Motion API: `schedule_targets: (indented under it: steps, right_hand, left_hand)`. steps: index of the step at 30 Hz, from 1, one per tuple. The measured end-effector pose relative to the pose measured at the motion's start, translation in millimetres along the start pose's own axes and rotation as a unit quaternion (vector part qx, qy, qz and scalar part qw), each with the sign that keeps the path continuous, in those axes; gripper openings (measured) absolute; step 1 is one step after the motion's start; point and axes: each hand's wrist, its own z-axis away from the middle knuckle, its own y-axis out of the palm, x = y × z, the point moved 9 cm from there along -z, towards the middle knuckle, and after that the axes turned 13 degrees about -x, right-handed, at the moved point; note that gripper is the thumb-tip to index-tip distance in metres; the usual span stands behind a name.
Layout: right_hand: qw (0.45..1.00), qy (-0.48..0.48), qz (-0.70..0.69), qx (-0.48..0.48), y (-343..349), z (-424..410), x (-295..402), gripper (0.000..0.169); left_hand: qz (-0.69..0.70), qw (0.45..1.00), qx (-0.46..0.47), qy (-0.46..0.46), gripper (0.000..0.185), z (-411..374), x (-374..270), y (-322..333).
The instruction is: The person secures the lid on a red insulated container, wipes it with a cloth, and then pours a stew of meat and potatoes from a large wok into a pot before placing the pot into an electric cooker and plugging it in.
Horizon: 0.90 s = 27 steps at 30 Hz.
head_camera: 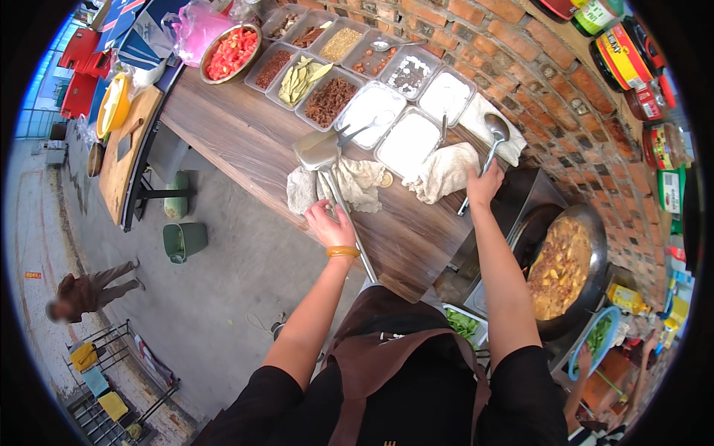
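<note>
My left hand (332, 224) is at the handle of a long metal spatula (318, 150), whose blade rests by a crumpled cloth (360, 181); whether the fingers grip it I cannot tell. In my right hand (484, 187) is a long-handled metal ladle (496, 127), its bowl over a white cloth (482, 114). Another crumpled cloth (446, 173) lies just left of that hand. Beyond are clear plastic tubs of white powder or grains (410, 140), one tub of star anise (330, 101) and one of bay leaves (301, 81).
At right a wok (597, 245) holds a stew with broth. A brick wall (585, 145) bounds the wooden table (234, 134); jars line a ledge. A bowl of chopped tomatoes (231, 54) stands at the far end. Other people's arms show lower right; a person (83, 295) stands far left.
</note>
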Motion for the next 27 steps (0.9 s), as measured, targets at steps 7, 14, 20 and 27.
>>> schedule_targets:
  steps: [7,14,20,27]
  right_hand:
    - [0.995,-0.1,0.017,0.015,-5.1,50.5,85.9,0.042]
    - [0.96,0.13,-0.241,0.057,30.2,28.8,17.7,0.019]
    - [0.972,0.189,-0.133,0.051,15.3,50.2,17.0,0.048]
    - [0.841,0.502,-0.197,0.053,48.6,77.9,9.2,0.058]
  left_hand:
    - [-0.173,0.978,-0.096,-0.071,0.059,-59.1,55.6,-6.1]
    - [0.06,0.972,0.114,-0.196,0.053,-115.3,92.1,26.5]
    - [0.123,0.988,-0.016,-0.087,0.035,-126.3,32.7,-18.0]
    - [0.464,0.853,0.048,-0.235,0.026,-142.9,-3.2,-27.5]
